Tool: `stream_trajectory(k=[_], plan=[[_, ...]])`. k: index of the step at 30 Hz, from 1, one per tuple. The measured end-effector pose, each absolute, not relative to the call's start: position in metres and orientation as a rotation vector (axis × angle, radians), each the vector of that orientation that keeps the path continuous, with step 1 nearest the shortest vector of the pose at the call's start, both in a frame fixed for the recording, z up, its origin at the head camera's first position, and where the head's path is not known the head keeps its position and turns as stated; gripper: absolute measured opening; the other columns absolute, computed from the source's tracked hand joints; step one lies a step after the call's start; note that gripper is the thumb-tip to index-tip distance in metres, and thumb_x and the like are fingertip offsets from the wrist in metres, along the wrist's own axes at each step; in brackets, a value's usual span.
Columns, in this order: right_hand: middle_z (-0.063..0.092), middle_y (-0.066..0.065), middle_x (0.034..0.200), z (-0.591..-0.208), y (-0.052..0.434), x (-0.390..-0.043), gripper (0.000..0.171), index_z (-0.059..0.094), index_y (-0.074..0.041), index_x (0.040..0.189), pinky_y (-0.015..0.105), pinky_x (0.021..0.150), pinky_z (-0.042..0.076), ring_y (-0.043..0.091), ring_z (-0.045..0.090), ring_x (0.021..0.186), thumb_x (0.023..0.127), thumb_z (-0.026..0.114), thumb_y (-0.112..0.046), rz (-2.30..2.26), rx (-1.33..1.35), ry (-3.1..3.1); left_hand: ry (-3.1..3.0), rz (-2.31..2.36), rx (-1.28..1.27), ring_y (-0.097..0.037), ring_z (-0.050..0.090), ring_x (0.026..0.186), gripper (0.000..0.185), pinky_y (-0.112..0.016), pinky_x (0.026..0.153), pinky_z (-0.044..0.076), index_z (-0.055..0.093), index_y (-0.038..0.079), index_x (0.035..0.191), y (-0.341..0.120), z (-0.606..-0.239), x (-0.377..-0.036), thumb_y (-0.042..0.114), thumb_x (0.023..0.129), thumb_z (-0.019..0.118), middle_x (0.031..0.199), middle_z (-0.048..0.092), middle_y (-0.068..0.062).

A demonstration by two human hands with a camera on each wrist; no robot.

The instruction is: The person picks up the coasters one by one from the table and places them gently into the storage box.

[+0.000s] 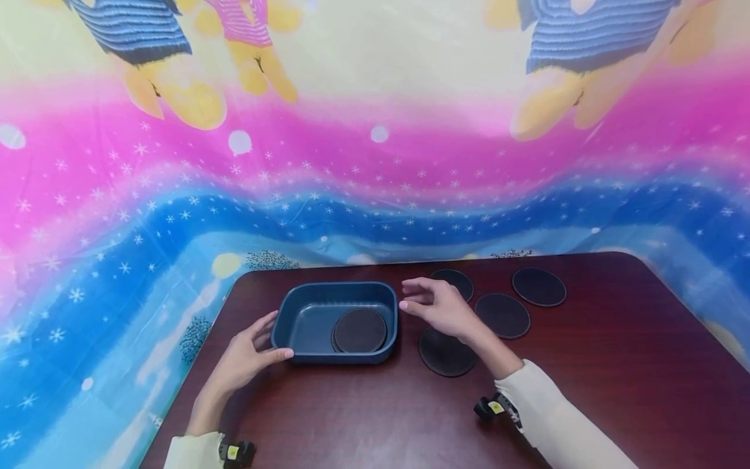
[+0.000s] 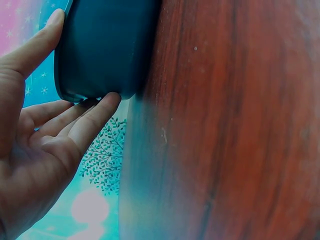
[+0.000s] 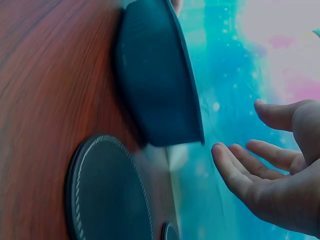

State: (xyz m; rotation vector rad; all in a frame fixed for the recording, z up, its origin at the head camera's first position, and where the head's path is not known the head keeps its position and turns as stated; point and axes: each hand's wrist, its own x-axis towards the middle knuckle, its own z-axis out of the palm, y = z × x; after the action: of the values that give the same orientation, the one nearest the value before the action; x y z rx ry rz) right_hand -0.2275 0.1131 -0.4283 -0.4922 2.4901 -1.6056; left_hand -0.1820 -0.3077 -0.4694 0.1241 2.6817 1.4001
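Observation:
A dark blue rectangular dish with rounded corners stands on the table. Inside it, toward the right, lies a round dark coaster, with the edge of another showing under it. My left hand holds the dish at its left end, thumb at the front rim and fingers against the end wall. Just off the dish's right end, my right hand hovers with fingers loosely bent and nothing in them. Below it in the right wrist view lies a black coaster with pale stitching round its edge.
Several more round coasters lie right of the dish: one partly behind my right hand, a middle coaster, a far right coaster and a near coaster. A printed cloth hangs behind the brown table.

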Motion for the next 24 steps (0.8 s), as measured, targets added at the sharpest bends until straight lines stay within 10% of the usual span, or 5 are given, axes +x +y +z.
stream_trajectory(k=[24], plan=[[0.062,0.024,0.152,-0.459,0.187,-0.218,0.059,0.055,0.000,0.154,0.042,0.104,0.061,0.035,0.069,0.133,0.105,0.072,-0.029,-1.579,-0.332,2.483,2.698,1.376,0.091,-0.047,0.050,0.150,0.095,-0.057,0.111,0.055,0.033,0.010,0.168,-0.309,-0.472,-0.184,0.033,0.093,0.087,0.163,0.050,-0.024]])
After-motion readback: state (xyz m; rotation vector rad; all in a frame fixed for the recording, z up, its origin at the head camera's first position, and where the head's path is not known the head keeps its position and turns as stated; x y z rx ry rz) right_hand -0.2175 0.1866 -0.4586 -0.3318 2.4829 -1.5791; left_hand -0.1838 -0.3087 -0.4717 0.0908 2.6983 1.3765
